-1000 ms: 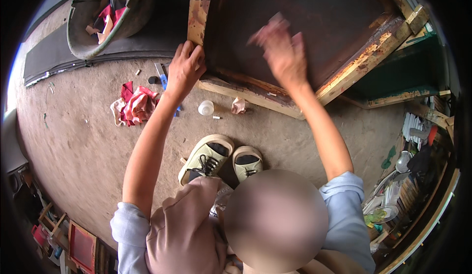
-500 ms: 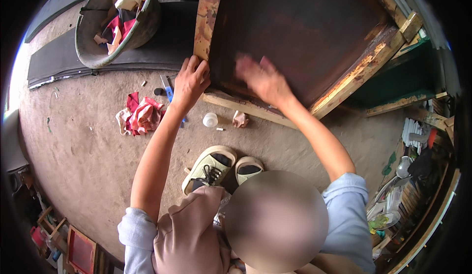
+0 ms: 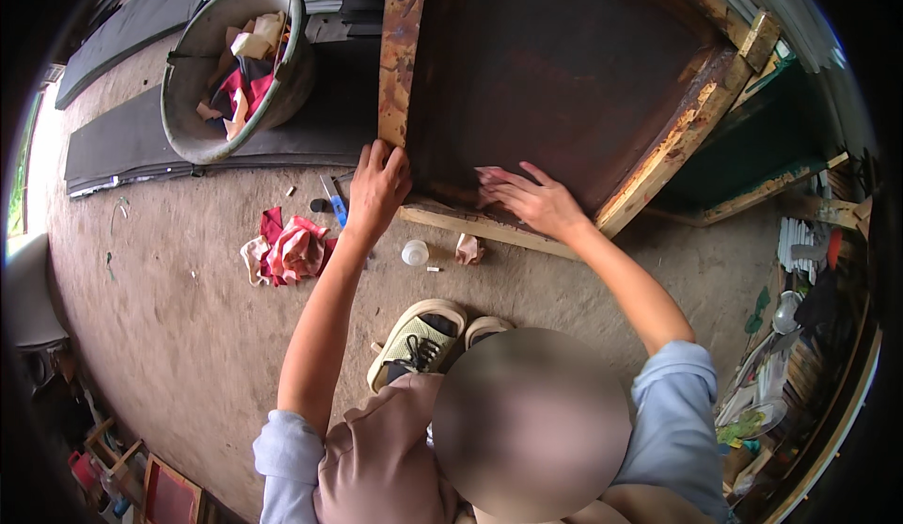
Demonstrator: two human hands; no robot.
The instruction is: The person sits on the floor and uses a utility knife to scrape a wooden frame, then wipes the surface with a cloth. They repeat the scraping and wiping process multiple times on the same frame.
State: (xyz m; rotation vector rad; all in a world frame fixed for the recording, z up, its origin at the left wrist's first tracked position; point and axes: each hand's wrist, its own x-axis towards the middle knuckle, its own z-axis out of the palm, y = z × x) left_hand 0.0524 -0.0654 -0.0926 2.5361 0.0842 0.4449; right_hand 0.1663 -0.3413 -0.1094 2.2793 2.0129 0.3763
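A big wooden-framed screen (image 3: 564,63) with a dark, stained mesh leans in front of me, its pale wood blotched with brown. My left hand (image 3: 380,187) is closed around the frame's near left corner. Over the mesh, close to the lower rail, my right hand (image 3: 544,206) presses a small pinkish rag (image 3: 488,176) under its fingers. The rag is partly covered and a little blurred. On the floor by my left forearm lie a heap of red and pink cloth scraps (image 3: 293,249) and a blue-handled cutter knife (image 3: 335,202).
A grey bucket (image 3: 175,110) of rags stands at the far left on dark sheets (image 3: 118,152). A small clear cup (image 3: 415,252) and a crumpled scrap (image 3: 468,249) sit below the frame. Another green screen (image 3: 781,138) leans at right, with clutter (image 3: 785,336) along that wall.
My right hand has moved the rag slightly nearer, toward the lower rail. My left hand stays on the corner. The whole view has shifted a little.
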